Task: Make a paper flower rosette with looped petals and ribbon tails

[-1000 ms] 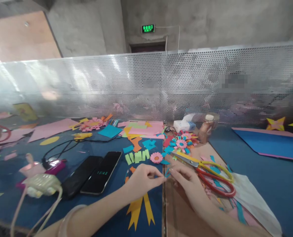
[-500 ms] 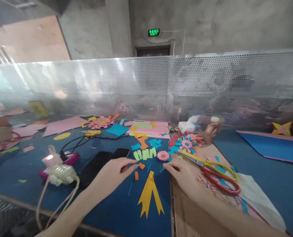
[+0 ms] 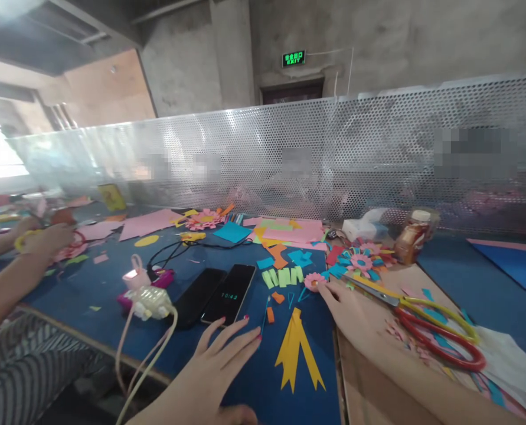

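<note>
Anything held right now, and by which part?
Left hand: nothing, fingers spread. Right hand: fingertips at the right edge of the small pink flower; whether they pinch it can't be told.

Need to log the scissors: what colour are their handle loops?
Scissors: one red loop, one yellow loop; best seen in the head view.

Slim, bare fingers [image 3: 234, 339] on the left hand [image 3: 209, 372], their short nails [image 3: 246, 317] painted pinkish red; the right hand [image 3: 345, 307] and right forearm [image 3: 415, 369] also bare, the right hand's nails too small to make out
</note>
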The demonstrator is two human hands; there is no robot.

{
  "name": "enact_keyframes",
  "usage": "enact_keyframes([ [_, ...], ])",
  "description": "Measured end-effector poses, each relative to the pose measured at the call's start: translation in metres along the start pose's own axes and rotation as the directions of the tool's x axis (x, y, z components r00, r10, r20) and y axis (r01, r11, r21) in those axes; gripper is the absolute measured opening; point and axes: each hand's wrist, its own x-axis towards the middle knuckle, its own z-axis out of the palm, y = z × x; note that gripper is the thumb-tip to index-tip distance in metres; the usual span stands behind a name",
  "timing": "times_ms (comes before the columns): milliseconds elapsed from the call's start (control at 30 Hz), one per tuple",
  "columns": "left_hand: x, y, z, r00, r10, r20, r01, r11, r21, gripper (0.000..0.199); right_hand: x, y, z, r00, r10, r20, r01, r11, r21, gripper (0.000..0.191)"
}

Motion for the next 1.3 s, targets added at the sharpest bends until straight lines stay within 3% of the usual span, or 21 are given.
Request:
enact_keyframes([
  [133, 0.006, -0.002, -0.001, 0.998, 0.068, 0.004, -0.068, 0.997, 0.02, 0.088, 0.002, 0.008, 0.002, 0.999, -0.016, -0.036, 0.016, 1.0, -0.011, 0.037],
  [233, 0.002, -0.005, 0.001, 0.99, 0.142, 0.008, -0.143, 0.988, 0.057, 0.085, 0.001, 0.008, 0.002, 0.997, -0.048, -0.062, 0.047, 0.999, -0.022, 0.036],
  [300, -0.006, -0.007, 0.005, 0.979, 0.188, -0.075, -0.177, 0.975, 0.134, 0.073, -0.001, 0.004, 0.0, 0.994, -0.075, -0.076, 0.073, 0.997, -0.031, 0.035],
  [367, -0.017, -0.007, 0.012, 0.938, 0.253, -0.238, -0.202, 0.955, 0.217, 0.055, -0.004, -0.001, -0.001, 0.99, -0.113, -0.082, 0.11, 0.993, -0.034, 0.033],
  [467, -0.03, -0.004, 0.021, 0.875, 0.311, -0.372, -0.224, 0.94, 0.258, 0.029, -0.008, -0.011, -0.003, 0.981, -0.18, -0.078, 0.178, 0.984, -0.029, 0.034],
  [667, -0.035, 0.003, 0.028, 0.799, 0.196, -0.568, -0.213, 0.976, 0.037, 0.017, -0.014, -0.016, -0.002, 0.965, -0.26, -0.025, 0.261, 0.965, 0.033, 0.031],
  [767, -0.025, 0.006, 0.019, 0.806, 0.026, -0.591, -0.214, 0.944, -0.251, 0.022, -0.015, -0.017, -0.002, 0.969, -0.247, 0.007, 0.245, 0.964, 0.102, 0.03],
  [833, -0.011, 0.008, 0.005, 0.845, -0.21, -0.491, -0.125, 0.816, -0.564, 0.017, -0.013, -0.02, -0.004, 0.972, -0.226, 0.062, 0.213, 0.963, 0.167, 0.03],
  [900, 0.009, 0.011, -0.013, 0.855, -0.443, -0.268, 0.036, 0.567, -0.823, 0.011, -0.009, -0.024, -0.008, 0.971, -0.186, 0.148, 0.145, 0.957, 0.25, 0.029],
  [967, 0.035, 0.014, -0.029, 0.853, -0.517, -0.073, 0.097, 0.294, -0.951, 0.017, -0.004, -0.027, -0.013, 0.954, -0.132, 0.267, 0.032, 0.937, 0.347, 0.029],
  [1067, 0.078, 0.013, -0.043, 0.92, -0.384, 0.075, 0.058, -0.056, -0.997, 0.018, 0.001, -0.025, -0.022, 0.883, -0.08, 0.462, -0.177, 0.855, 0.488, 0.034],
  [1133, 0.106, 0.011, -0.045, 0.961, -0.272, 0.056, 0.009, -0.174, -0.985, 0.014, 0.003, -0.018, -0.029, 0.83, -0.076, 0.553, -0.297, 0.778, 0.553, 0.035],
  [1300, 0.153, -0.001, -0.032, 0.992, -0.12, 0.026, 0.003, -0.182, -0.983, 0.018, 0.004, 0.006, -0.042, 0.734, -0.092, 0.673, -0.479, 0.633, 0.609, 0.031],
])
